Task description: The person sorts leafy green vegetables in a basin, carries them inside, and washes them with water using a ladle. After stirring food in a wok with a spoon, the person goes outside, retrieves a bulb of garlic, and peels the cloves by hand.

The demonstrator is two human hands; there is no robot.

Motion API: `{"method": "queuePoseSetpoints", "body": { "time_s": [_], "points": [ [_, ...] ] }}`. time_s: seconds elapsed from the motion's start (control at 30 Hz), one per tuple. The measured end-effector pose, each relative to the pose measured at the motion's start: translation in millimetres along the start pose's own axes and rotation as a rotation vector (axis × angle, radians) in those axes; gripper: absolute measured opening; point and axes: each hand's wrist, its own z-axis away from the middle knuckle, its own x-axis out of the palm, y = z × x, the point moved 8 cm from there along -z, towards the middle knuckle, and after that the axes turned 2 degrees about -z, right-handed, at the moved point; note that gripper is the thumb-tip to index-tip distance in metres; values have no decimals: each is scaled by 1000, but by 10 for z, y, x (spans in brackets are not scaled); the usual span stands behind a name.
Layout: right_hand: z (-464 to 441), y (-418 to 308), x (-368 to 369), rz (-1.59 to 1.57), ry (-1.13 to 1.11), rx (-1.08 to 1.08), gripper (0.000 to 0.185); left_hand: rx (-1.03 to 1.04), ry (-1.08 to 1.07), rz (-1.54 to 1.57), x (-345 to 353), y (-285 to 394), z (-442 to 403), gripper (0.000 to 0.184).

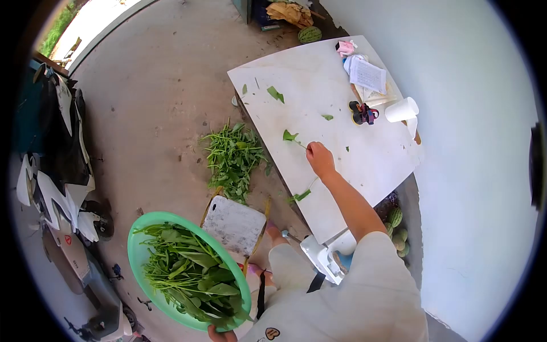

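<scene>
My right hand (321,159) is over the white table, its fingers pinched on the stem of a leafy sprig (290,136). Another sprig (302,195) lies near the table's edge, below my wrist. Farther up the table are a loose leaf (276,94) and a smaller one (327,117). My left hand (221,334) grips the lower rim of a green basin (134,251), which is tilted. Long-stemmed leafy greens (191,271) fill the basin. Only part of my left hand shows at the rim.
On the table (307,68) are papers (367,75), small sandals (363,113) and a white roll (401,110). A heap of greens (232,159) lies on the floor beside a low stool (234,224). Watermelons (395,216) sit by the wall; a scooter (60,199) stands left.
</scene>
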Motion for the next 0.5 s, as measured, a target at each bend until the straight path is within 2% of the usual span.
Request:
{"method": "queuePoseSetpoints", "body": {
  "time_s": [0.07,0.13,0.17,0.3,0.37,0.5],
  "points": [
    [11,-458,-2,-78,-64,-121,8,37,59,64,-41,-26,-9,44],
    [129,-894,39,-144,-151,-212,8,96,-29,6,-105,-100,2,41],
    [213,-1098,56,-168,-205,-246,9,103,-8,42,-108,-99,62,41],
    [590,-1744,357,-185,-544,-386,11,180,100,48,-198,-126,161,31],
    [698,-2022,484,-226,-610,-459,11,210,146,64,-342,-281,227,27],
    [601,-2582,850,-317,-778,-548,14,215,183,-111,-579,-777,519,26]
  ]
}}
